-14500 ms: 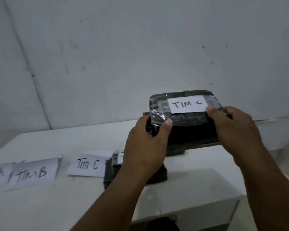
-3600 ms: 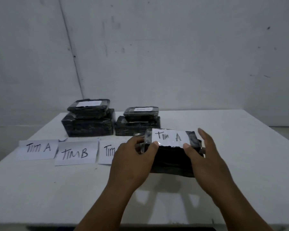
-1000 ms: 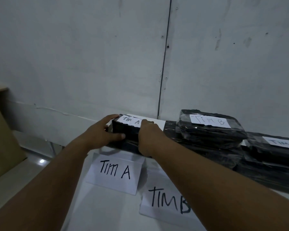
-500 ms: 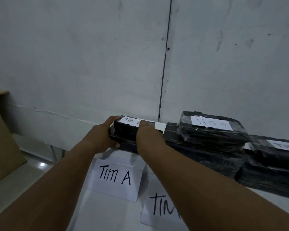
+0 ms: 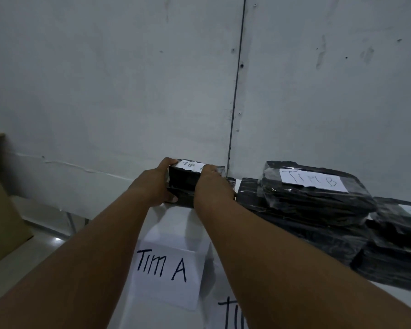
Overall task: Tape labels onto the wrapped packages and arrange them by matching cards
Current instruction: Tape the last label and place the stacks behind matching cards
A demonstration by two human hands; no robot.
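A black wrapped package labelled "Tim A" sits at the table's far left, by the wall. My left hand grips its left end and my right hand grips its right side, covering part of the label. In front of it lies the white "Tim A" card. To the right is a stack of black packages, the top one labelled "Tim B". Part of the "Tim B" card shows under my right forearm. Another labelled stack is cut off at the right edge.
The white table ends just left of the "Tim A" card, with floor below. A brown cabinet stands at the far left. The grey wall rises directly behind the packages.
Both hands have pushed the "Tim A" package a little farther back toward the wall behind its card. The view has shifted slightly; the other stacks have not moved.
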